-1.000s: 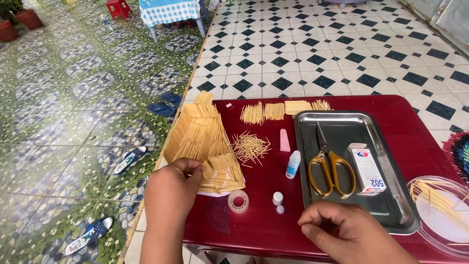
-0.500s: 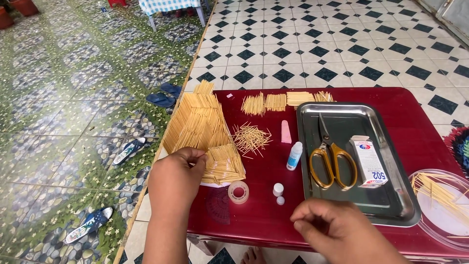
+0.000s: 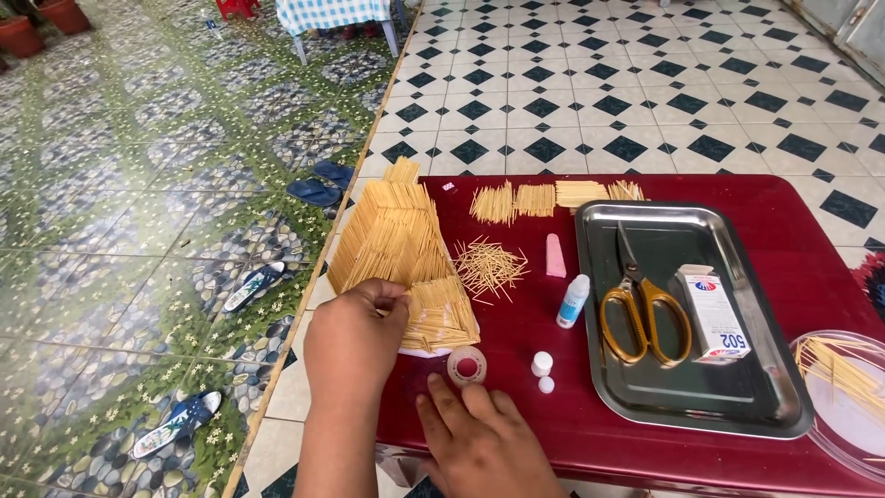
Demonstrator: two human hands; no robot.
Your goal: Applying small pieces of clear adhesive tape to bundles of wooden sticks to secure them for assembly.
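A fan-shaped panel of glued toothpicks [image 3: 396,244] lies at the left end of the dark red table [image 3: 793,221]. My left hand [image 3: 355,337] pinches the panel's near edge with its fingertips. My right hand [image 3: 479,433] lies flat on the table, fingers spread, its fingertips just short of a small roll of clear tape [image 3: 466,365]. It holds nothing. Loose toothpicks [image 3: 489,267] are scattered beside the panel. A small glue bottle [image 3: 572,301] stands close by, with two white caps [image 3: 542,363] in front of it.
A steel tray [image 3: 737,406] holds yellow-handled scissors [image 3: 643,309] and a small white box [image 3: 714,314]. A clear round dish [image 3: 843,387] with toothpicks sits at the right edge. Neat toothpick bundles [image 3: 553,198] line the far side, and a pink eraser-like block [image 3: 556,255] lies near the tray. Sandals lie on the patterned floor [image 3: 138,184].
My right hand has slid left across the table from the near right side towards the tape roll. My left hand stays on the toothpick panel's near edge.
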